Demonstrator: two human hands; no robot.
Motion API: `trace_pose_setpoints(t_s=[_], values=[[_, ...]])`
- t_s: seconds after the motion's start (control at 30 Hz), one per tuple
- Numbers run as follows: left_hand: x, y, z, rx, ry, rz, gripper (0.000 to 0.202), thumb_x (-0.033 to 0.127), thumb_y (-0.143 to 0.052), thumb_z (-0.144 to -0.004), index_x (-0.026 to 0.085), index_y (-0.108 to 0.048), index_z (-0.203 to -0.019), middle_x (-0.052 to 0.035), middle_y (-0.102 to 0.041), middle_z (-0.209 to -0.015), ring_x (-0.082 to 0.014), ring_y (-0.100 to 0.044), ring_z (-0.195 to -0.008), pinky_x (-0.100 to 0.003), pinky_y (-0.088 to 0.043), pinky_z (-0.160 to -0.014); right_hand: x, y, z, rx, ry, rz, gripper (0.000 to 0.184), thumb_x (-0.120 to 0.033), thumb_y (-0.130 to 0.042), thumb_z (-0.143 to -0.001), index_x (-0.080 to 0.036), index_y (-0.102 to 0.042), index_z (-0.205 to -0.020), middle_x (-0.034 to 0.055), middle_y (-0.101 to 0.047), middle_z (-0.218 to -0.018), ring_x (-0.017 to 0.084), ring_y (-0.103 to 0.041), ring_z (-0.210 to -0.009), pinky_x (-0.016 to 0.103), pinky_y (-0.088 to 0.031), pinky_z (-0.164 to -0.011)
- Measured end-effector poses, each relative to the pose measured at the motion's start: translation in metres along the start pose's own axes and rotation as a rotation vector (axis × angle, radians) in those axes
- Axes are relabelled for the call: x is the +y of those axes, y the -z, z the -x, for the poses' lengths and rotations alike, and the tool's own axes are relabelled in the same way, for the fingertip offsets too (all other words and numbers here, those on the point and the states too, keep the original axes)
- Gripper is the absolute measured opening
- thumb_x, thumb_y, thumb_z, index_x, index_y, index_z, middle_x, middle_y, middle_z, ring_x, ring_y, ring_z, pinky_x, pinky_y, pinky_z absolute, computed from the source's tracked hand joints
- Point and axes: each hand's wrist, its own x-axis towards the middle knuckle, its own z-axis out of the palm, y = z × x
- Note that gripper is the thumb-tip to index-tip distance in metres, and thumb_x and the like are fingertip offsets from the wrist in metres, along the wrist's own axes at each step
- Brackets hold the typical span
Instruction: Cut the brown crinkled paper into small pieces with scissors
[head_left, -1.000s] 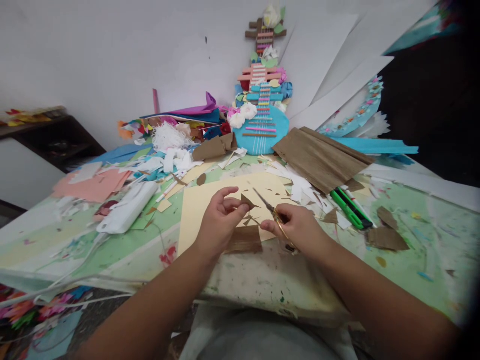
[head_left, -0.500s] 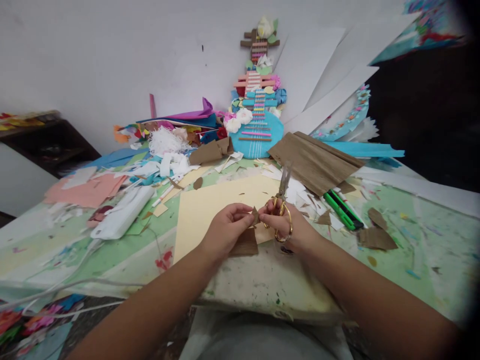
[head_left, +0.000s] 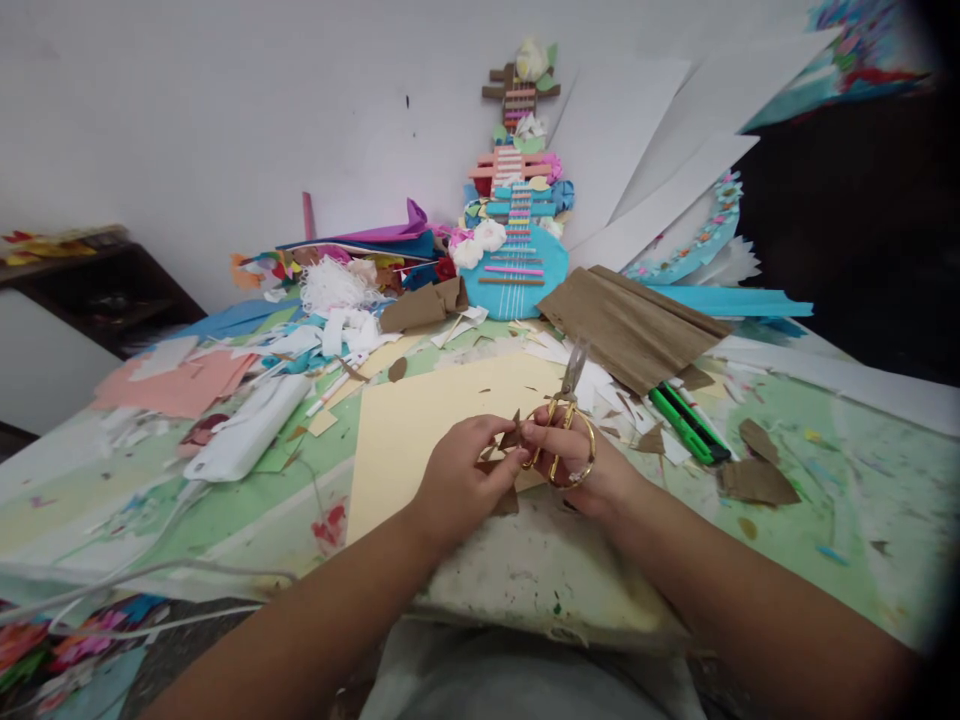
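My left hand [head_left: 466, 468] pinches a small pointed piece of brown paper [head_left: 513, 436] at the middle of the table. The fingertips of my right hand [head_left: 574, 450] meet that same piece from the other side. Gold-handled scissors [head_left: 573, 376] hang on my right hand's fingers, blades pointing up and away from me. Under my hands, a larger brown paper piece [head_left: 507, 502] shows partly, by the near edge of a cream paper sheet [head_left: 420, 410].
A green box cutter [head_left: 688, 425] and brown scraps [head_left: 759, 480] lie to the right. Behind them rests a folded brown sheet [head_left: 634, 325]. A blue paper guitar [head_left: 517, 265] leans on the wall. On the left are a white power strip [head_left: 247, 428] and pink paper [head_left: 176, 380].
My fingers have shifted on the small brown piece, turning it. My right hand has rolled a little, tilting the scissors. The left hand now covers more of the larger brown piece.
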Motion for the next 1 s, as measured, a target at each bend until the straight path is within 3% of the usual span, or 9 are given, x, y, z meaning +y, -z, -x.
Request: trace_pose_setpoints(t_s=[0.07, 0.23, 0.3, 0.53, 0.77, 1.0], values=[[-0.0005, -0.0011, -0.0003, 0.003, 0.029, 0.008, 0.017, 0.025, -0.057, -0.068, 0.022, -0.059, -0.085, -0.0038, -0.061, -0.085, -0.0177, -0.056, -0.078, -0.031, -0.042, -0.075, 0.0005, 0.0006, 0.0004, -0.008, 0.004, -0.004, 0.026, -0.022, -0.067, -0.056, -0.019, -0.042, -0.064, -0.0058, -0.049, -0.055, 0.009, -0.048, -0.051, 0.023, -0.033, -0.050], [-0.0020, -0.0031, -0.0032, -0.025, 0.262, 0.248, 0.014, 0.029, -0.055, -0.070, 0.019, -0.057, -0.080, -0.0032, -0.061, -0.081, -0.0153, -0.058, -0.072, -0.029, -0.046, -0.068, 0.0015, 0.0017, 0.0020, -0.030, 0.038, 0.006, 0.026, -0.018, -0.066, -0.057, -0.019, -0.041, -0.064, -0.0062, -0.049, -0.053, 0.008, -0.045, -0.048, 0.022, -0.031, -0.049], [-0.0014, -0.0032, -0.0039, -0.041, 0.284, 0.251, 0.014, 0.029, -0.054, -0.071, 0.018, -0.057, -0.079, -0.0028, -0.061, -0.079, -0.0146, -0.058, -0.072, -0.028, -0.046, -0.069, 0.0013, 0.0012, 0.0026, -0.022, 0.048, 0.002, 0.027, -0.018, -0.067, -0.056, -0.019, -0.041, -0.064, -0.0060, -0.050, -0.053, 0.008, -0.046, -0.049, 0.022, -0.032, -0.049], [0.0029, -0.0014, -0.0035, -0.077, 0.036, -0.084, 0.013, 0.024, -0.052, -0.072, 0.018, -0.059, -0.081, -0.0040, -0.061, -0.084, -0.0155, -0.055, -0.080, -0.029, -0.043, -0.074, 0.0013, 0.0016, 0.0022, 0.020, 0.025, -0.001, 0.027, -0.019, -0.068, -0.055, -0.019, -0.042, -0.063, -0.0063, -0.048, -0.052, 0.008, -0.045, -0.049, 0.022, -0.030, -0.048], [0.0011, -0.0013, -0.0036, -0.072, 0.021, -0.103, 0.014, 0.024, -0.047, -0.076, 0.018, -0.059, -0.078, -0.0026, -0.062, -0.079, -0.0130, -0.055, -0.074, -0.025, -0.043, -0.069, 0.0024, 0.0038, 0.0037, 0.046, 0.059, 0.062, 0.028, -0.021, -0.068, -0.056, -0.018, -0.041, -0.063, -0.0067, -0.046, -0.051, 0.007, -0.042, -0.048, 0.021, -0.029, -0.048], [0.0058, -0.0017, -0.0013, -0.059, -0.166, -0.275, 0.011, 0.019, -0.047, -0.075, 0.019, -0.058, -0.079, -0.0019, -0.061, -0.084, -0.0138, -0.054, -0.082, -0.026, -0.040, -0.076, 0.0006, 0.0001, 0.0062, 0.055, 0.043, 0.036, 0.033, -0.023, -0.070, -0.053, -0.019, -0.040, -0.064, -0.0073, -0.045, -0.050, 0.007, -0.042, -0.047, 0.021, -0.030, -0.047]])
